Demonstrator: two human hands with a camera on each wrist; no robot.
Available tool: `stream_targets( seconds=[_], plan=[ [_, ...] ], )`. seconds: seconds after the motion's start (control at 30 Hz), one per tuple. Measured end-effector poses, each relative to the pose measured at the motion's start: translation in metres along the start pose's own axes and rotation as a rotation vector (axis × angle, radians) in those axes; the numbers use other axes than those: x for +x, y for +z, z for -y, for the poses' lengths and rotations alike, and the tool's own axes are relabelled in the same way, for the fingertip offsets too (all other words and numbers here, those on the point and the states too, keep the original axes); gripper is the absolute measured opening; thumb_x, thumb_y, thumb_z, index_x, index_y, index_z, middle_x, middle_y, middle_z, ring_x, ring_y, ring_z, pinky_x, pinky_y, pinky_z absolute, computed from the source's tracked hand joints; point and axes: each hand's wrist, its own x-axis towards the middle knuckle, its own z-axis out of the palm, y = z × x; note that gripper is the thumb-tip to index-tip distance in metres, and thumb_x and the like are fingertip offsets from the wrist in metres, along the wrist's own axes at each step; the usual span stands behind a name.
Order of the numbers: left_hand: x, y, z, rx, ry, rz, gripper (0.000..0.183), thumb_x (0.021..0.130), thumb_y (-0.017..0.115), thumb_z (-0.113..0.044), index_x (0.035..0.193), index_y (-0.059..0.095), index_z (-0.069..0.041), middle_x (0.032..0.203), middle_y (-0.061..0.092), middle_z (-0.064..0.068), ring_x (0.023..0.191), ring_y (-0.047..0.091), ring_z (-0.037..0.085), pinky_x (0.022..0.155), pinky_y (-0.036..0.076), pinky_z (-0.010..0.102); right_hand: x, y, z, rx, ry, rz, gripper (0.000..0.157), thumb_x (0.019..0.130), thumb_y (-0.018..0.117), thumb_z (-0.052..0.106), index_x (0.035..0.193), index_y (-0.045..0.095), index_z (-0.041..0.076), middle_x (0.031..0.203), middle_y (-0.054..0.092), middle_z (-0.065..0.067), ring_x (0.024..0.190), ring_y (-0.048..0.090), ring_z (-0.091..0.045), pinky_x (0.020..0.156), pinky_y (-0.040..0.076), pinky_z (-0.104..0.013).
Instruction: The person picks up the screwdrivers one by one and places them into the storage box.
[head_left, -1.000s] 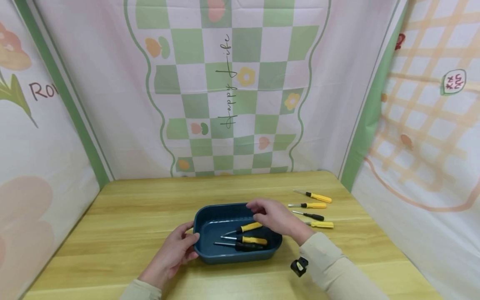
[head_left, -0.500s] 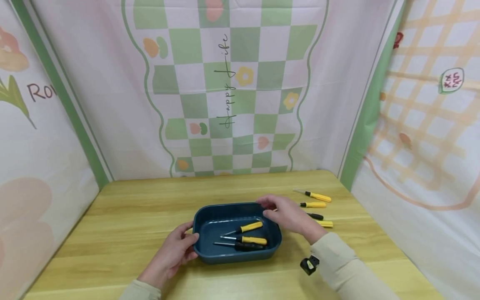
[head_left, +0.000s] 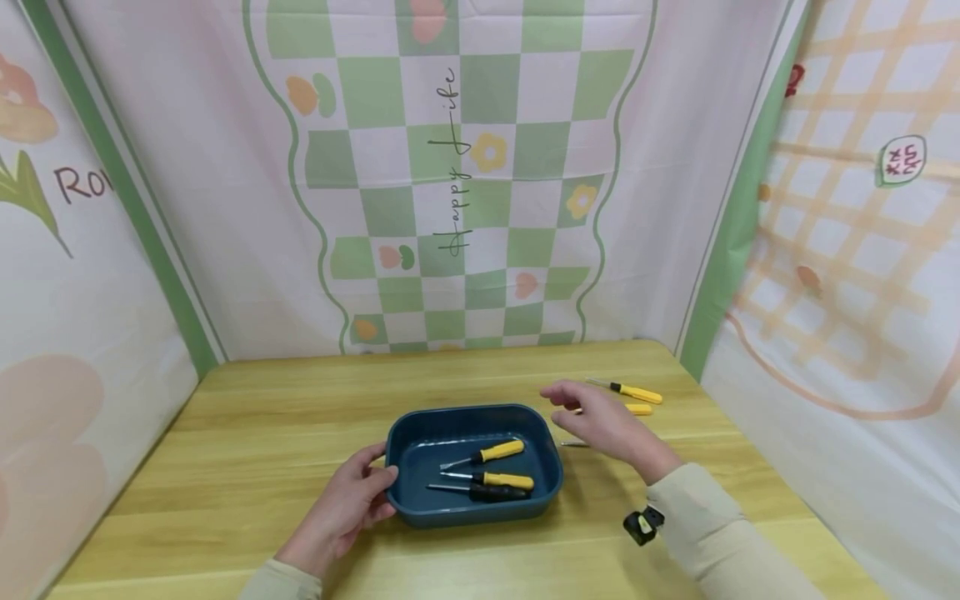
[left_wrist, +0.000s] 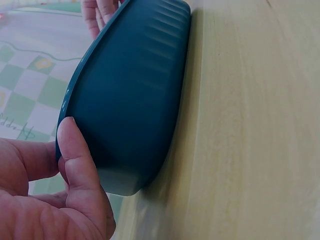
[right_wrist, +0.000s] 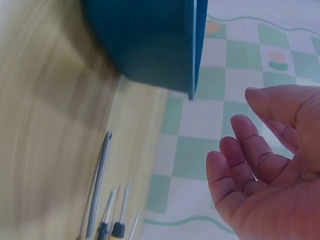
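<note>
"Tray [head_left: 474, 517]: where does it stand?"

"In the head view, it stands on the tabletop [head_left: 315, 408], between the left and right edges and well apart from the far edge. Three screwdrivers [head_left: 497, 452] lie inside; the black one is closest to the tray's near edge."

"And the hands?"

"The left hand [head_left: 351, 500] is grasping the tray at its left edge. The right hand [head_left: 600, 423] is released, above the tabletop just past the tray's right edge. More tools [head_left: 640, 394] lie toward the tabletop's right edge and its far right corner, partly hidden by this hand."

"What does the left wrist view show?"

"There one finger [left_wrist: 77, 160] of the left hand lies against the tray's outer wall, below the rim. Some fingers of the right hand appear beyond the rim."

"And the right wrist view?"

"There the right hand holds nothing: its fingers are loosely bent, the thumb apart from them. The tray's corner is near. Several steel shafts [right_wrist: 100, 185] lie on the tabletop; their handles are mostly out of view."
</note>
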Motion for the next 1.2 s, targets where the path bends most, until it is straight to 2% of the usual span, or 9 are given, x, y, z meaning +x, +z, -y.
stream_targets(
  seconds=[0.6, 0.83, 1.0, 1.2],
  plan=[
    [0.0, 0.001, -0.001, 0.004, -0.006, -0.003, 0.053, 0.107, 0.056, -0.013, 0.157, 0.04, -0.008, 0.117, 0.056, 0.019, 0.075, 0.062, 0.017, 0.063, 0.059, 0.024, -0.02, -0.028, -0.034, -0.024, 0.022, -0.087, 0.04, 0.102, 0.067, 0.017, 0.139, 0.064, 0.003, 0.136, 0.067, -0.019, 0.123, 0.064, -0.04, 0.1, 0.055, -0.056],
    [-0.001, 0.0, -0.001, -0.003, 0.0, 0.002, 0.054, 0.107, 0.057, -0.013, 0.158, 0.039, -0.005, 0.116, 0.056, 0.018, 0.075, 0.062, 0.017, 0.062, 0.059, 0.023, -0.028, -0.037, -0.044, -0.045, 0.047, -0.081, 0.042, 0.103, 0.065, 0.017, 0.142, 0.061, 0.002, 0.139, 0.064, -0.022, 0.128, 0.059, -0.047, 0.103, 0.051, -0.063],
    [0.0, 0.0, -0.001, 0.001, 0.002, -0.002, 0.055, 0.107, 0.057, -0.013, 0.158, 0.038, -0.005, 0.116, 0.055, 0.018, 0.075, 0.061, 0.017, 0.062, 0.059, 0.023, -0.033, -0.04, -0.052, -0.069, 0.044, -0.088, 0.042, 0.102, 0.066, 0.015, 0.14, 0.061, -0.001, 0.138, 0.063, -0.026, 0.126, 0.06, -0.049, 0.102, 0.051, -0.064],
    [0.001, 0.0, 0.0, 0.004, 0.003, 0.003, 0.054, 0.107, 0.056, -0.013, 0.158, 0.038, -0.005, 0.116, 0.055, 0.019, 0.074, 0.061, 0.017, 0.062, 0.059, 0.024, -0.037, -0.039, -0.062, -0.086, 0.059, -0.093, 0.041, 0.101, 0.067, 0.015, 0.138, 0.063, 0.0, 0.136, 0.064, -0.027, 0.124, 0.061, -0.049, 0.101, 0.052, -0.064]
  ],
)
